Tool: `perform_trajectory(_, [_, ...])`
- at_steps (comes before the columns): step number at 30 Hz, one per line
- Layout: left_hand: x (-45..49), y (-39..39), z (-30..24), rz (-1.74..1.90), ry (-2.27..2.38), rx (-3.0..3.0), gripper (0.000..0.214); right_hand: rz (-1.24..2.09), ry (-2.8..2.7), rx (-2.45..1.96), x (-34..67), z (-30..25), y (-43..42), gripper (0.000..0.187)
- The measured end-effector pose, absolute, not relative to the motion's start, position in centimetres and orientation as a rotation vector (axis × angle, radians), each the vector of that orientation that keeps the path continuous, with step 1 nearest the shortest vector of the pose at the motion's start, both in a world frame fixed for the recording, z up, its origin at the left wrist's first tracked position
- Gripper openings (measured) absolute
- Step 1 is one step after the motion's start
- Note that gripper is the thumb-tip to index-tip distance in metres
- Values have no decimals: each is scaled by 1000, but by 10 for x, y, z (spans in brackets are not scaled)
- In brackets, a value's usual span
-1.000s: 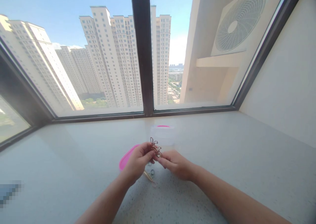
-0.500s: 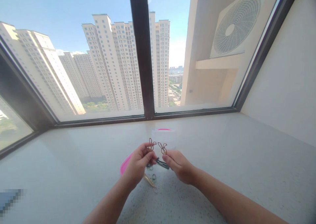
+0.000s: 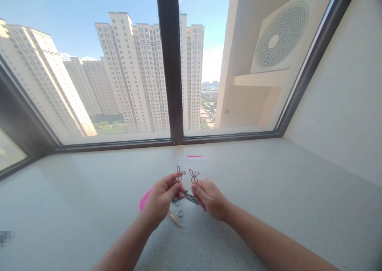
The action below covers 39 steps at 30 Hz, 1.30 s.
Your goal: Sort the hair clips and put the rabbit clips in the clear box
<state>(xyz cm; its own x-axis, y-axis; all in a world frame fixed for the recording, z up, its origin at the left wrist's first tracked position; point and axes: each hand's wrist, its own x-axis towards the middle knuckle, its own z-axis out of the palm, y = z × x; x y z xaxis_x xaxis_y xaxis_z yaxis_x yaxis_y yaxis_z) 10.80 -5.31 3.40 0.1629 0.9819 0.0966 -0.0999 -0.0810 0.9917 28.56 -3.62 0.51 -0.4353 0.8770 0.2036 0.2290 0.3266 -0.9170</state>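
Observation:
A brown rabbit-shaped wire clip (image 3: 179, 178) stands upright between the thumb and fingers of my left hand (image 3: 159, 199). My right hand (image 3: 213, 201) pinches a matching rabbit-shaped wire clip (image 3: 193, 178) by its lower end. The two clips are side by side, a small gap apart. Below them a dark hair clip (image 3: 191, 197) spans the space between my hands; whether any finger holds it, I cannot tell. On the sill under my left hand lie a gold-coloured clip (image 3: 174, 219) and a small dark ring (image 3: 180, 213). Other small dark pieces are partly hidden by my fingers.
A bright pink rounded object (image 3: 145, 199) shows partly behind my left hand. Farther back on the pale speckled sill (image 3: 256, 175) is a clear piece with a pink strip (image 3: 194, 156). The dark window frame (image 3: 176, 141) borders the sill at the back, and a white wall (image 3: 337, 104) at the right.
The whole view has shifted slightly, so the hands and sill items appear a little farther left. Both hands keep their pinch on the rabbit-shaped clips.

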Motion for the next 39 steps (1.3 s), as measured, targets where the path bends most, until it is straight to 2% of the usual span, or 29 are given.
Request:
perform_trajectory(9, [109,-54,39,1196,982,1270,28,1257,-1788,-921,286,1,-36,42])
perform_trajectory(15, [110,-55,42,1199,985,1258,30,1321,-1746,-880,284,2,-36,42])
perform_trajectory(21, [110,-53,38,1200,981,1220,42,1366,-1716,-866,283,3,-38,41])
perform_trajectory(39, [110,-57,41,1189,982,1227,38,1425,-1658,-869,282,3,-37,46])
